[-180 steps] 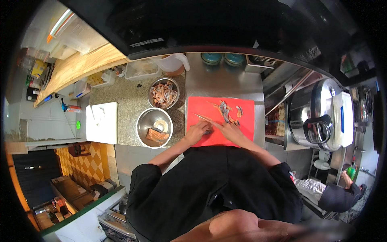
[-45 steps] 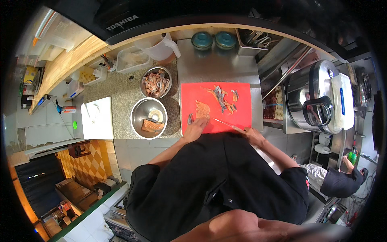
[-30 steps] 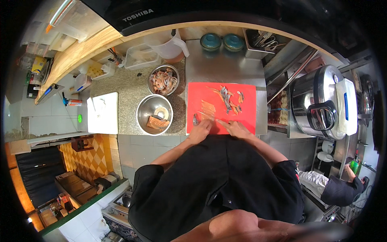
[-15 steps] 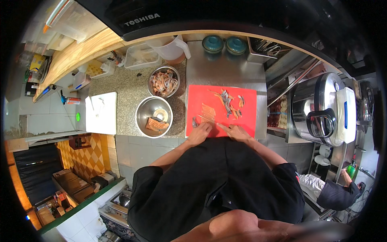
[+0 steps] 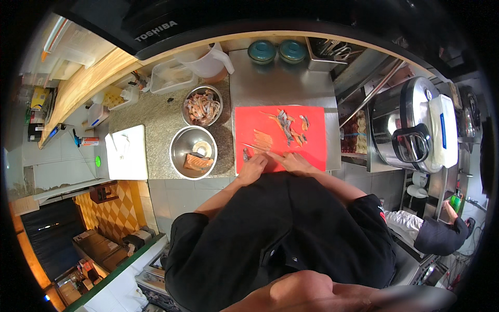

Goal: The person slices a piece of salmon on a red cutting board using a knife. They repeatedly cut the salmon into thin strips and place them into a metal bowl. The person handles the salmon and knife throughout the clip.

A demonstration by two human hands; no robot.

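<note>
On the red cutting board, my right hand is closed around the handle of a knife. Its thin blade points left, just below the sliced salmon. My left hand is at the board's near edge with fingers curled together beside the blade; whatever lies under its fingertips is too small to make out. A small dark scrap of fish skin is left of the blade. Strips of salmon skin and trimmings are spread over the board's upper middle.
Left of the board, a steel bowl contains a salmon chunk; another bowl behind it contains fish trimmings. A white cutting board lies farther left. Two teal lidded bowls stand at the back. A large cooker is at right.
The view has shifted slightly, moving the counter leftward in the picture. My hands stay close together at the near edge of the red board, with the knife still in my right hand.
</note>
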